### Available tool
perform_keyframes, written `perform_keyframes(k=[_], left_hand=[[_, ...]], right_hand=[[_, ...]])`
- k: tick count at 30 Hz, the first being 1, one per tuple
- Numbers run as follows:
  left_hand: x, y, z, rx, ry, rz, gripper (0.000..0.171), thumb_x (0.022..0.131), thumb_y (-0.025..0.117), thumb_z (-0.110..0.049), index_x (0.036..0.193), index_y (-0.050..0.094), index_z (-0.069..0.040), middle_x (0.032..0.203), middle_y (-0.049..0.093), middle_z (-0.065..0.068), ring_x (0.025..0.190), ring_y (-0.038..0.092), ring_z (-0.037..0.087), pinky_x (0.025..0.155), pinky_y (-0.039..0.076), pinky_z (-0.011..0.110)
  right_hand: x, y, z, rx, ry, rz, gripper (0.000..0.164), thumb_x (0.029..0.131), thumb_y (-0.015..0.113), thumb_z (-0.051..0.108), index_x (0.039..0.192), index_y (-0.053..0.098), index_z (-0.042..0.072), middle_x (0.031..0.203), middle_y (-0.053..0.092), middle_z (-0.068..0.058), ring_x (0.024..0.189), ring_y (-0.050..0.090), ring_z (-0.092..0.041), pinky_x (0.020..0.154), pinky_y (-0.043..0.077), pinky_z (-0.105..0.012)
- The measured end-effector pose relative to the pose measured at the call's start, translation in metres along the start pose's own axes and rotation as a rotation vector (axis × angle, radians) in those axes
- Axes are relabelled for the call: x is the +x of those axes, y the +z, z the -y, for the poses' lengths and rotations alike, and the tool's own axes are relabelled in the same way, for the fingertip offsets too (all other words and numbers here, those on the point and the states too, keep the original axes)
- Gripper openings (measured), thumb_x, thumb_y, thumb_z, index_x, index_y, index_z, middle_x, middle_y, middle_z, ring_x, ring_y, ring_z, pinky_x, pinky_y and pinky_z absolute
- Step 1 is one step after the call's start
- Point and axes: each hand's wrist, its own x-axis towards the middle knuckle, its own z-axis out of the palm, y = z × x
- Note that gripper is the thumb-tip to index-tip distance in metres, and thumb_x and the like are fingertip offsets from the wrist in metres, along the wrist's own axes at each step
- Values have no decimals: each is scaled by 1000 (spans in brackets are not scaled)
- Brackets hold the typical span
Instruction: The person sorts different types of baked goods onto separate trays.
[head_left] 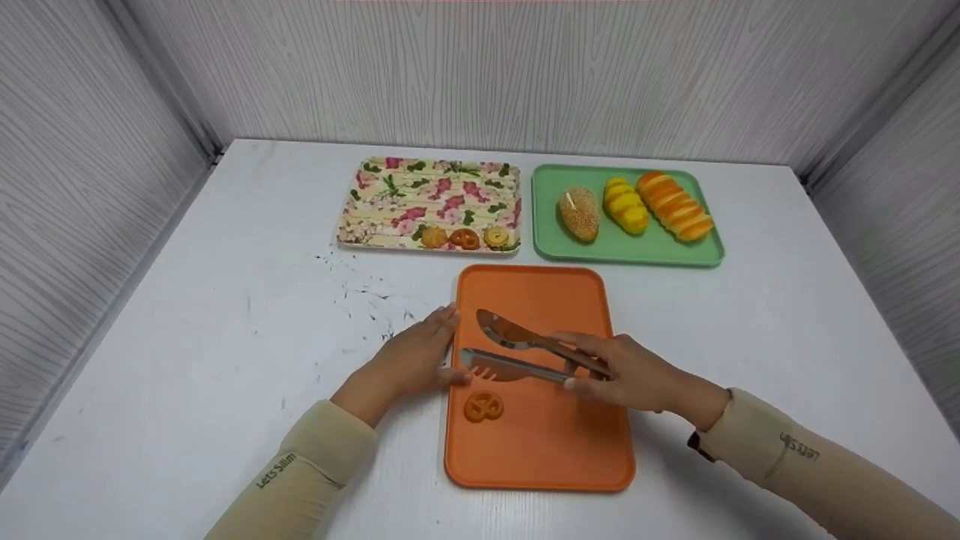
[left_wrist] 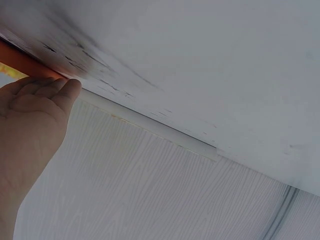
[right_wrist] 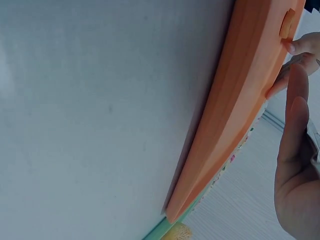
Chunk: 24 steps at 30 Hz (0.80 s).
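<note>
In the head view, my right hand grips metal tongs above the orange tray. The tongs' two arms are spread, with nothing visible between the tips. One tip is a smooth scoop and the other is toothed. A small pretzel lies on the tray's left part, just below the toothed tip. My left hand rests with straight fingers along the tray's left side, its thumb over the rim. In the left wrist view, those fingers touch the tray's outer wall. The right wrist view shows my right hand only partly.
Behind, a flowered tray carries a round cookie, another pretzel and a ring cookie along its front edge. The green tray beside it holds a seeded bun, a yellow bread and a sliced-top loaf.
</note>
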Motion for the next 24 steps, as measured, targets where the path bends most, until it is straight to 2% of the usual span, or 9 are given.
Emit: perform_keyframes(k=[4,5,11,14,19,24], left_hand=[[0,1,0,5,2,-1,96,86,61,-56,152,15,-4,158,11,8,143,15,24,112,22,40],[0,0,0,7,1,-1,96,86,61,-56,152,16,-5,158,11,8,143,14,24,112,22,40],[-1,0,-2,-9,-9,-2,95,85,63,-54,152,18,-4,158,12,7,143,15,23,112,21,40],[0,-1,-3,-12,-25,8,95,85,63,-55,152,18,-5,158,12,6,143,14,22,113,20,39],[0,-2,-4,-12,-24,12,96,85,63,-56,152,18,-4,158,12,7,143,14,23,113,20,39],[1,-1,-2,-5,-8,10,97,85,62,-57,151,18,-2,158,11,9,143,14,24,113,20,39]], right_hand=[[-6,1,-2,17,10,25,57,93,62,37,144,42,26,84,63,11,52,46,-8,49,41,-25],[-8,1,-3,16,13,30,56,93,62,37,144,43,28,79,62,11,51,45,-7,48,41,-25],[-17,3,-6,26,4,64,54,93,61,37,144,43,28,84,63,10,51,42,-5,48,40,-23],[-20,5,-6,30,-31,77,55,93,62,34,144,44,23,96,65,11,52,42,-5,49,40,-22],[-24,7,-8,3,-62,89,55,93,63,35,143,46,20,95,65,11,56,46,-4,50,41,-21],[-24,11,-9,-28,-115,90,55,92,64,33,142,48,17,95,67,11,52,45,-2,46,39,-19]])
